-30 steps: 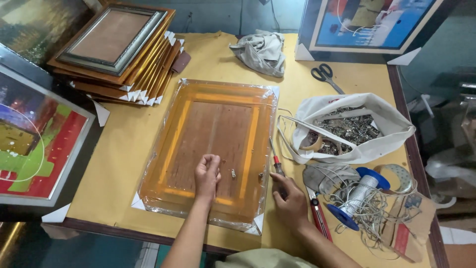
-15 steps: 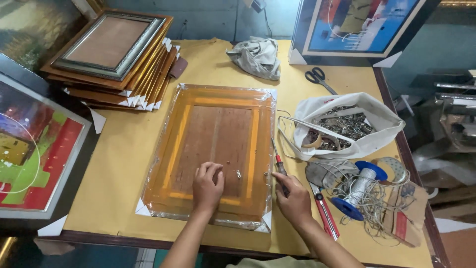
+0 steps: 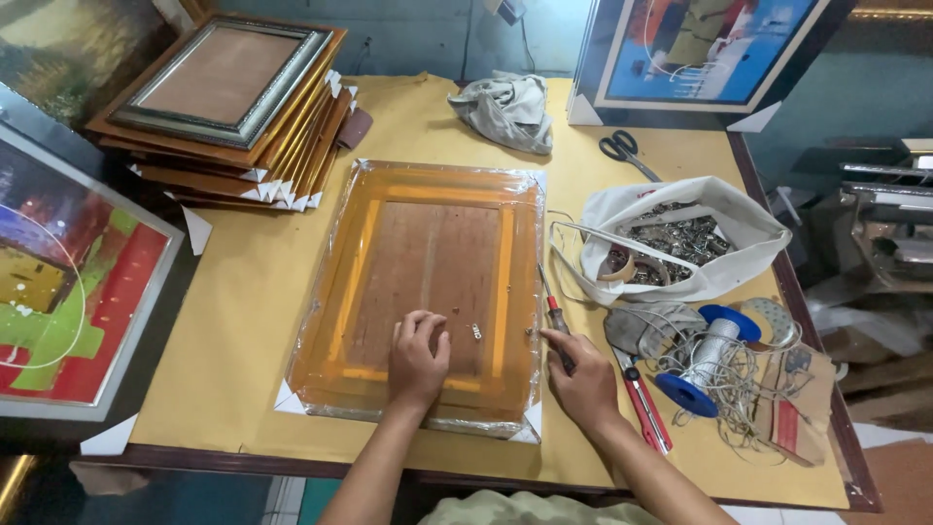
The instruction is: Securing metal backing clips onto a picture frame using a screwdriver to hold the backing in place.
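A picture frame wrapped in clear plastic (image 3: 428, 282) lies face down on the yellow-covered table (image 3: 253, 311), its brown backboard up. My left hand (image 3: 418, 358) rests on the lower part of the backboard, fingers curled, next to a small metal hanger piece (image 3: 476, 332). My right hand (image 3: 581, 381) sits at the frame's lower right edge and grips a screwdriver (image 3: 552, 316) with a red-and-black handle, its shaft pointing away from me along the frame's right side.
A stack of frames (image 3: 228, 102) stands at the back left. A white bag of metal hardware (image 3: 680, 243), scissors (image 3: 622, 151), a grey cloth (image 3: 505, 107), a blue wire spool (image 3: 705, 355) and a red utility knife (image 3: 646, 403) lie to the right. Paintings stand left (image 3: 68, 282) and behind (image 3: 709, 49).
My left hand has slid slightly down and right on the backboard. My right hand keeps the screwdriver at the frame's right edge. The camera view has shifted a little.
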